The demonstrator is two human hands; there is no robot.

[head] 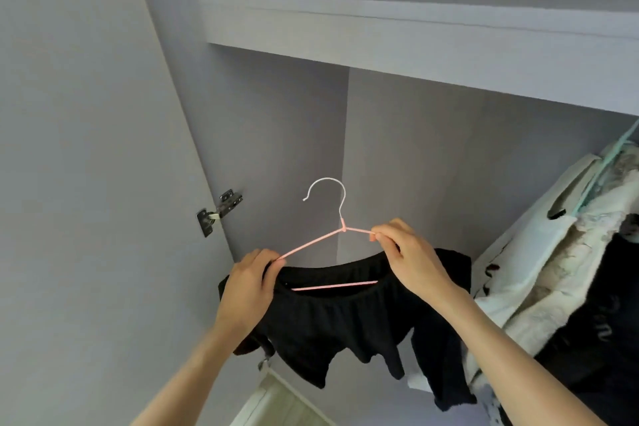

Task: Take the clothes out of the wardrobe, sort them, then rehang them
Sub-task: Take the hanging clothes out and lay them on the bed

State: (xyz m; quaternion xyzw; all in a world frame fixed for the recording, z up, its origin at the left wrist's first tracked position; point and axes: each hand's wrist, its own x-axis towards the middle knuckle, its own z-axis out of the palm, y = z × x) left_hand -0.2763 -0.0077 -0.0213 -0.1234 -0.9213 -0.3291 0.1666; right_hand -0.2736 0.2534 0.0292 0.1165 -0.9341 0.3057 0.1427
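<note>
A pink wire hanger (313,244) with a white hook is held up in front of the open wardrobe. A black garment (345,322) hangs from it, its waistband over the lower bar. My left hand (249,287) grips the hanger's left shoulder together with the black cloth. My right hand (408,254) pinches the hanger's right arm near the neck. The hook points left and touches nothing.
A white shelf (415,41) spans the wardrobe above the hanger. The open grey door (86,183) with a metal hinge (218,213) stands at the left. Pale and dark clothes (570,270) hang on a teal hanger at the right.
</note>
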